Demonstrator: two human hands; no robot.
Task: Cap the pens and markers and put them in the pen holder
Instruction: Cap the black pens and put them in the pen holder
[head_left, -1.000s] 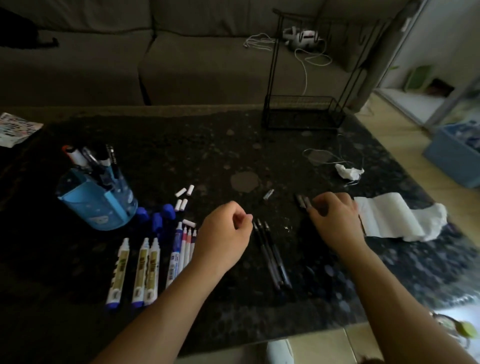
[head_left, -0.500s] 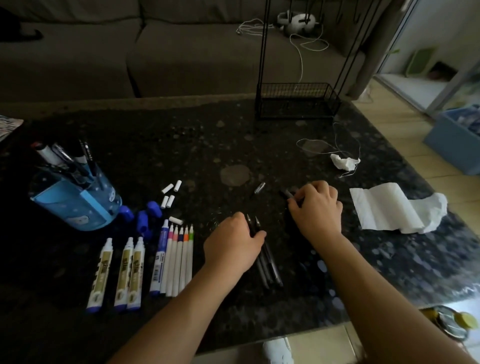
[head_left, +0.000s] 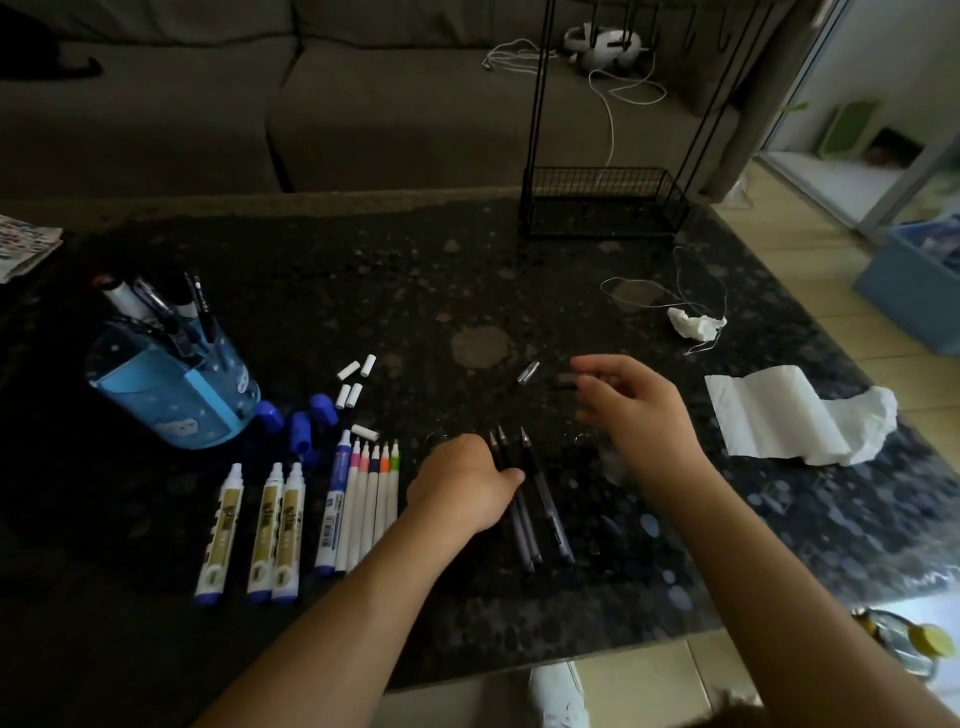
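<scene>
Logging: our left hand (head_left: 462, 486) curls beside three black pens (head_left: 540, 499) on the bench (head_left: 363, 291), thumb touching them; grip unclear. We cannot read the blurred right hand (head_left: 639, 410) fingers (head_left: 602, 366). The pen holder (head_left: 171, 395) stands far left.

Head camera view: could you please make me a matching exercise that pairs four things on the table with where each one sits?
Things:
1. translucent blue plastic pen holder
2. black wire basket
3. white paper towel sheet
4. three dark slim pens

Places:
A. between the left hand and the right hand
B. at the far edge of the table, by the sofa
C. on the table's left side
D. to the right of the right hand

Pairs: 1-C, 2-B, 3-D, 4-A.
</scene>
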